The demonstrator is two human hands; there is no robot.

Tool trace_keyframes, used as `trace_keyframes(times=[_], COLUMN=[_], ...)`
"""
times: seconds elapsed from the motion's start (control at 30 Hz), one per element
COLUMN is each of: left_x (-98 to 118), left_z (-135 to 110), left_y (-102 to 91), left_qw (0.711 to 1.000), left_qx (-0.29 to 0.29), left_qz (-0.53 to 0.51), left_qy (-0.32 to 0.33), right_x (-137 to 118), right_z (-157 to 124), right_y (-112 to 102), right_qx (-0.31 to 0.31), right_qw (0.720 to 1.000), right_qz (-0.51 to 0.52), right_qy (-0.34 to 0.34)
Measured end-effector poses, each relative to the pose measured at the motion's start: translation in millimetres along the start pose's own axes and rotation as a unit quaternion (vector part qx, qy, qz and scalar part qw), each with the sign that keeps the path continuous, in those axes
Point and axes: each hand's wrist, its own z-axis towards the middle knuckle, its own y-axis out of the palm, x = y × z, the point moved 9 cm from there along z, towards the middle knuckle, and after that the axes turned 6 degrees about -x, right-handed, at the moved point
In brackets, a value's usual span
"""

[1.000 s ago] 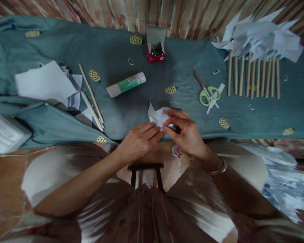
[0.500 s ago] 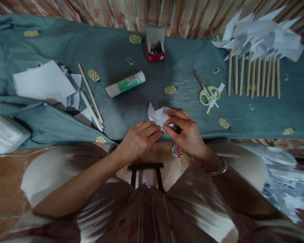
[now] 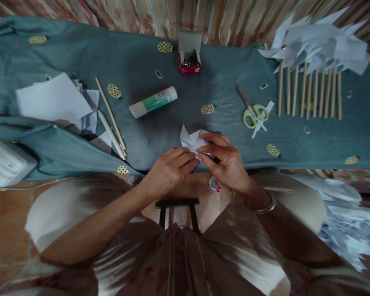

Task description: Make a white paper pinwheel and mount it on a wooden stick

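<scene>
A small white folded paper pinwheel (image 3: 190,139) lies at the near edge of the teal cloth (image 3: 172,123). My left hand (image 3: 169,170) rests with curled fingers pressed on its near left part. My right hand (image 3: 226,161) pinches the paper's right side between thumb and fingers. Much of the paper is hidden under both hands. A metal bangle (image 3: 263,204) circles my right wrist.
A glue stick (image 3: 153,102) lies behind the paper. A red box of pins (image 3: 189,61) stands at the back. Green-handled scissors (image 3: 251,110) lie to the right, beside a row of pinwheels on wooden sticks (image 3: 310,61). Loose paper sheets (image 3: 54,100) and thin sticks (image 3: 111,115) lie at left.
Almost nothing: my right fingers have shifted slightly on the folded paper. My left hand stays where it was.
</scene>
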Motion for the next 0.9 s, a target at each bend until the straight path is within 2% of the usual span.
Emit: trace_keyframes(times=[0.37, 0.5, 0.7, 0.9], left_x=[-1.1, -1.3, -3.4, -2.6], left_z=[-0.9, -1.5, -0.5, 0.2], left_y=[2.3, 3.4, 3.3, 1.0], left_qw=[1.000, 1.000, 1.000, 1.000], left_qx=[0.003, 0.002, -0.009, -0.004], left_qz=[0.003, 0.008, 0.010, 0.022], left_qy=[-0.006, -0.006, -0.012, -0.013], right_x=[-8.7, -15.1, -12.1, -6.4], right_z=[-6.4, -13.9, -18.2, -13.9], right_y=[7.5, 12.0, 21.0, 9.0], right_qx=[-0.005, 0.014, -0.001, -0.002], right_qw=[0.995, 0.989, 0.993, 0.998], right_qz=[-0.088, -0.123, -0.110, -0.050], right_qy=[-0.055, -0.081, -0.044, -0.029])
